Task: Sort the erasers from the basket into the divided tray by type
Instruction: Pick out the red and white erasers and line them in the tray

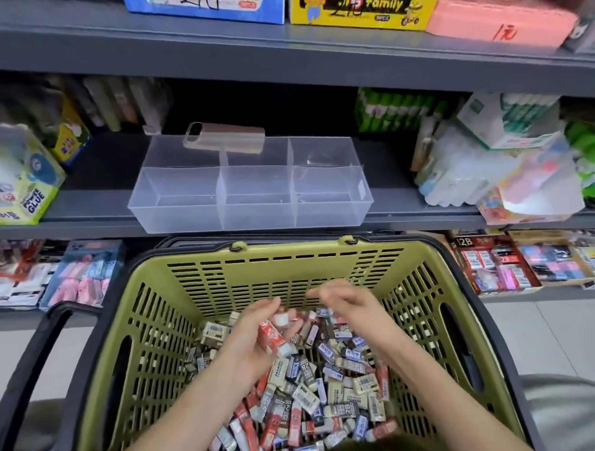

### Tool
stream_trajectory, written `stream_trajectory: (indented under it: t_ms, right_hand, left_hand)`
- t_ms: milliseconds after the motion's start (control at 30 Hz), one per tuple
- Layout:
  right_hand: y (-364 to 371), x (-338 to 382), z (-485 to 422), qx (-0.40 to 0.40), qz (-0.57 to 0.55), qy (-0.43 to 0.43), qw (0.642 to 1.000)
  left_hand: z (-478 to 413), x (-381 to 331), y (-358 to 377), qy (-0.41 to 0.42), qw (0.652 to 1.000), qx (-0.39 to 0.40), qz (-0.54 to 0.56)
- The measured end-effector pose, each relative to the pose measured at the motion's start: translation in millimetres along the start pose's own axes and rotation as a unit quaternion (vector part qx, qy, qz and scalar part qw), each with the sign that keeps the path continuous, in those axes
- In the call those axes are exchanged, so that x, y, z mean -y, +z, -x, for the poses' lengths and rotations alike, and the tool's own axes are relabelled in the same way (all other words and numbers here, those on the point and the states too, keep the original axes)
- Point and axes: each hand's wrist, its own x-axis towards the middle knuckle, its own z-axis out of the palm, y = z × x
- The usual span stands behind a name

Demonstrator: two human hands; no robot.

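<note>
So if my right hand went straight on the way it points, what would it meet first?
Probably the far wall of the basket, though depth is unclear. The left hand lies close beside that line.

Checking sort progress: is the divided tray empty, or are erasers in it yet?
Empty: the divided tray shows only clear plastic in its compartments; the erasers are in the basket.

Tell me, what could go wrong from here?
The red eraser rests in the cupped left hand and might slip back into the basket. The tray stands at the front edge of the shelf, so a bump could knock it down. Many erasers look alike, so types might get mixed.
</note>
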Motion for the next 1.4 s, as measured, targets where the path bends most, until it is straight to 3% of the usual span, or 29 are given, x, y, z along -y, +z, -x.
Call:
stream_trajectory:
  t_ms: [67, 167, 233, 367, 433, 467, 533, 600, 633, 700, 833, 1067, 1167, 1233, 1400]
  right_hand:
    - [-8.4, -32.7, -14.4, -0.112, 0.21, 0.041, 0.97]
    - [0.8, -76.9, -24.8, -0.079, 0.418, 0.09, 0.9]
    - [8.9, -95.7, -30.1, -0.075, 0.476, 0.08, 0.873]
    - [7.2, -93.3, -40.8, -0.089, 0.492, 0.131, 0.856]
    - [4.4, -89.9, -39.7, -0.083, 0.529, 0.11, 0.837]
    - [6.6, -87.3, -37.4, -0.099, 0.517, 0.08, 0.846]
    - [21.6, -73.5, -31.9, -0.118, 0.384, 0.039, 0.915]
    - [48.4, -56.9, -35.0, -0.051, 0.235, 0.044, 0.97]
    - [63.7, -50.2, -38.7, -0.015, 0.21, 0.044, 0.977]
    - [92.8, -40.8, -46.8, 0.028, 0.232, 0.05, 0.971]
    - [122.4, -34.4, -56.1, 0.003, 0.307, 0.057, 0.95]
    - [111.0, -38.2, -50.0, 0.05, 0.333, 0.059, 0.94]
    - [94.6, -47.7, -37.4, 0.078, 0.253, 0.115, 0.957]
    - [82.6, -49.4, -26.1, 0.085, 0.138, 0.154, 0.975]
    - [56.2, -12.7, -7.5, 0.011, -0.175, 0.174, 0.969]
  left_hand:
    - [-0.1, -6.7, -2.1, 0.013, 0.999, -0.034, -0.013]
    - [0.0, -18.0, -7.2, 0.004, 0.997, -0.037, -0.065]
    - [1.2, -25.4, -11.6, -0.005, 0.996, -0.028, -0.08]
    - [11.4, -44.9, -15.9, 0.024, 0.998, -0.005, -0.054]
    - [19.7, -56.6, -17.7, 0.047, 0.998, 0.009, -0.044]
    - [24.5, -62.1, -18.6, 0.053, 0.997, 0.011, -0.05]
    - [33.9, -71.2, -20.6, 0.062, 0.996, 0.012, -0.07]
    - [42.3, -77.6, -22.5, 0.071, 0.994, 0.01, -0.084]
    - [45.8, -79.6, -23.4, 0.074, 0.993, 0.007, -0.092]
    - [51.1, -80.9, -26.6, 0.079, 0.991, -0.003, -0.105]
    - [55.5, -80.1, -37.9, 0.075, 0.991, -0.023, -0.105]
    - [51.4, -76.6, -39.1, 0.081, 0.989, -0.041, -0.115]
    - [47.3, -68.0, -37.9, 0.074, 0.987, -0.049, -0.132]
    - [43.4, -60.2, -37.3, 0.06, 0.987, -0.058, -0.137]
    - [38.6, -36.8, -35.8, 0.03, 0.988, -0.062, -0.14]
